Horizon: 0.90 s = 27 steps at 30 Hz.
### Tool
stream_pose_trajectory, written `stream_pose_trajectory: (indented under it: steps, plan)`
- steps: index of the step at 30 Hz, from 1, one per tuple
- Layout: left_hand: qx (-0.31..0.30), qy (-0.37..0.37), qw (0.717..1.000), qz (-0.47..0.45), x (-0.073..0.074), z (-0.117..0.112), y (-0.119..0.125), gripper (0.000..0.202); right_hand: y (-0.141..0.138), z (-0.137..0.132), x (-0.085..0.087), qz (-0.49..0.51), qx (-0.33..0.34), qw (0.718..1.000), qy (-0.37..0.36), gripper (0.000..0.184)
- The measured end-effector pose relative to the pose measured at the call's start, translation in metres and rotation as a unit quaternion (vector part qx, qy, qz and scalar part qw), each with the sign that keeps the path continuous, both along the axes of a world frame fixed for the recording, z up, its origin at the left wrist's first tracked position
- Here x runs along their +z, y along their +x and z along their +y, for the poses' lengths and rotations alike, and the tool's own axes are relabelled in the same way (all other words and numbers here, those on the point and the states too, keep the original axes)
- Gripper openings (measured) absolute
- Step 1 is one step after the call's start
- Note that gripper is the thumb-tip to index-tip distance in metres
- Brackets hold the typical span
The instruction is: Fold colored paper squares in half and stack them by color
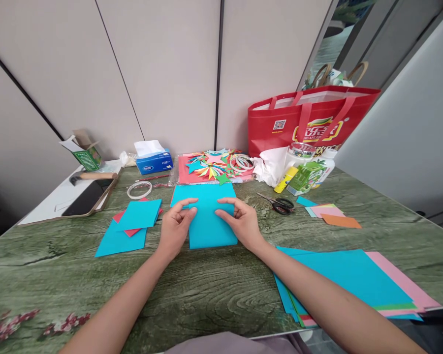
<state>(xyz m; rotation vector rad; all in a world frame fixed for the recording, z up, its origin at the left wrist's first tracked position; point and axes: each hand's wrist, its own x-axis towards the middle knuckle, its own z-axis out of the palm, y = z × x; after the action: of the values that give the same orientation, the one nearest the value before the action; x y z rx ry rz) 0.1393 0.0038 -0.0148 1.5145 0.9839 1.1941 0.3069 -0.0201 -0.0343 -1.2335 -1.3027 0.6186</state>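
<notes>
Between my two hands is a blue sheet of paper (212, 230), its near edge facing me over the table. My left hand (177, 223) pinches its left edge, thumb against index finger. On the opposite edge, my right hand (241, 221) grips it the same way. More blue paper (206, 191) shows just beyond the hands; whether it joins the held sheet I cannot tell. Left of my left hand lie smaller blue pieces (140, 215) with red paper among them. Black-handled scissors (280, 204) rest to the right of my right hand.
Large coloured sheets (347, 275) lie under my right forearm. Paper scraps (339, 220), a glue stick (286, 179), a green carton (303, 178) and a red bag (273, 132) stand right. Leftward are tape (139, 183), tissues (154, 162), a phone (89, 197) and a hammer (96, 176).
</notes>
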Motion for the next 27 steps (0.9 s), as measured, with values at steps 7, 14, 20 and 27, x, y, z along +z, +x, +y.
stream_pose_trajectory:
  steps: [7, 14, 20, 27]
  plan:
    - [0.004, 0.020, 1.000, 0.010, -0.0006, -0.0010, -0.0002, 0.029, 0.0003, 0.0002, -0.0004, -0.002, 0.001, 1.000, -0.006, 0.029]
    - [0.009, 0.019, 1.000, 0.016, 0.0011, -0.0013, 0.0001, 0.027, -0.0002, -0.0006, 0.0020, 0.008, 0.006, 1.000, -0.003, 0.032]
    - [0.013, 0.011, 1.000, 0.019, 0.0009, 0.0000, -0.0003, 0.028, -0.0007, 0.0004, 0.0038, 0.059, 0.029, 0.998, -0.014, 0.031]
    - [0.012, -0.005, 1.000, 0.005, -0.0018, 0.0028, -0.0003, 0.030, 0.0022, 0.0052, 0.0011, 0.121, 0.085, 0.987, -0.061, 0.040]
